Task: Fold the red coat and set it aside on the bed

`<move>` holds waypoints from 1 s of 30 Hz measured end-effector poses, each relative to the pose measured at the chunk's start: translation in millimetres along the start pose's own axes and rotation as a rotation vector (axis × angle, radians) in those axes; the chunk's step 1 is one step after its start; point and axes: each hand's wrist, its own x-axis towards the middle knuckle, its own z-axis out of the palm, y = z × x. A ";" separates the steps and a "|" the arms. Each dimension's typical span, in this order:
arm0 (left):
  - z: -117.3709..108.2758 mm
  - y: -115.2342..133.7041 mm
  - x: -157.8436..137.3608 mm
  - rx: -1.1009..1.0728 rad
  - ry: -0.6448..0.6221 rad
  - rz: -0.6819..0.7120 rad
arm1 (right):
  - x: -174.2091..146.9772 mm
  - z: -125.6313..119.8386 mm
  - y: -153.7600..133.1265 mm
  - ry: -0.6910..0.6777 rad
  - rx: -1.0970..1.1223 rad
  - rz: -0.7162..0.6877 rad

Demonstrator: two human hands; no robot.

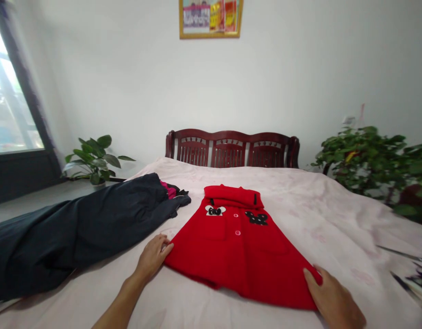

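A red buttoned coat (234, 256) lies flat in front of me on the pink-white bed. Its upper part is folded over at the far end, and black and white bow patches sit on its front. At the left corner of the hem, my left hand (152, 257) grips the cloth between thumb and fingers. My right hand (330, 294) holds the opposite corner, thumb on top and fingers partly hidden. The hem between them sags and wrinkles slightly near the middle.
Dark navy clothing (94, 224) is heaped along the left of the bed sheet (300, 201). Clothes hangers (411, 285) lie at the right edge. Beyond are a wooden headboard (231, 148), a left plant (94, 157) and a right plant (371, 160).
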 end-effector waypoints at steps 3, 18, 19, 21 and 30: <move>-3.1 5.0 1.2 0.047 -0.019 0.011 | 1.2 -1.1 2.6 -0.032 0.020 0.015; -1.3 13.2 1.0 -0.167 -0.040 -0.136 | 8.1 -4.8 5.9 -0.101 0.054 0.074; -1.2 12.9 1.4 -0.182 -0.024 -0.137 | 8.2 -6.3 5.8 -0.104 0.053 0.079; -1.1 12.5 2.0 -0.214 0.004 -0.142 | 7.8 -9.5 5.1 -0.120 0.051 0.097; -3.1 15.0 3.2 -0.427 0.089 -0.238 | 8.5 -14.3 4.5 -0.119 0.050 0.136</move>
